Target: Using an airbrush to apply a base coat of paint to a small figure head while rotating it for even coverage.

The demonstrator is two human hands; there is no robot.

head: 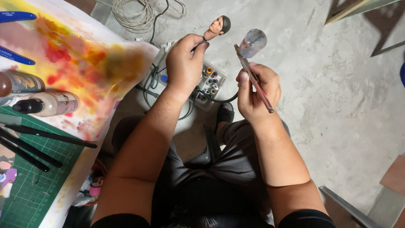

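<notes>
While the left hand (pixel 183 63) keeps its fingers clamped on a stick bearing a small figure head (pixel 218 26) at upper centre, the right hand (pixel 256 90) beside it grips an airbrush (pixel 253 76), fingers closed round the barrel. Bottles (pixel 42 103) lie on the desk (pixel 33 185), left.

- Even, fairly bright overhead light, cool on the concrete floor (pixel 337 84) beyond the right hand (pixel 257 90).
- Soft shadows pool under both forearms and below the left hand (pixel 183 65).
- A pale sheen on the clear cup (pixel 254 42) just above the right hand.
- Hands are sharp; the paint-stained sheet (pixel 84 63) left of the left hand looks slightly soft, perhaps wide-lens stretch at the edge.
</notes>
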